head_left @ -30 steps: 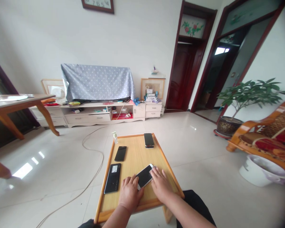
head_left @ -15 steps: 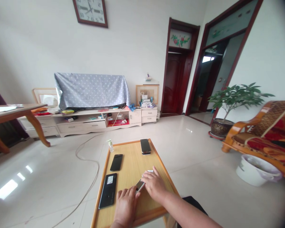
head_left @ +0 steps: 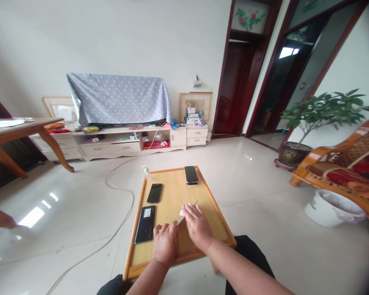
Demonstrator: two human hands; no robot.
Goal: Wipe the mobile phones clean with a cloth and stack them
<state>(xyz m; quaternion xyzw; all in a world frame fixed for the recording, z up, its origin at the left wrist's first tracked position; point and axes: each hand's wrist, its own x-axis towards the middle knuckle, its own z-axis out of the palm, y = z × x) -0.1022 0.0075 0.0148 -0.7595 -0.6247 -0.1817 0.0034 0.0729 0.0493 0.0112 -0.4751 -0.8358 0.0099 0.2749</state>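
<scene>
My left hand (head_left: 166, 241) is closed on the lower end of a slim white-edged phone (head_left: 181, 221), which is turned almost edge-on above the small wooden table (head_left: 169, 192). My right hand (head_left: 197, 224) lies along the phone's upper part, its fingers together over a crumpled white piece, apparently a tissue (head_left: 182, 212). To the left of my hands lies a large black phone (head_left: 145, 227) with a white label. Beyond it sits a smaller black phone (head_left: 154, 193). A stack of phones (head_left: 191, 175) rests at the far right corner.
A small pump bottle (head_left: 146, 173) stands at the table's far left corner. A cable (head_left: 133, 200) trails over the tiled floor on the left. To the right are a white bucket (head_left: 329, 211), a wooden sofa (head_left: 320, 168) and a potted plant (head_left: 295, 153). A low cabinet (head_left: 110, 149) lines the wall.
The phone has turned from showing its dark screen to nearly edge-on. My right hand has shifted along it, and the white tissue shows more. The view has tilted downward.
</scene>
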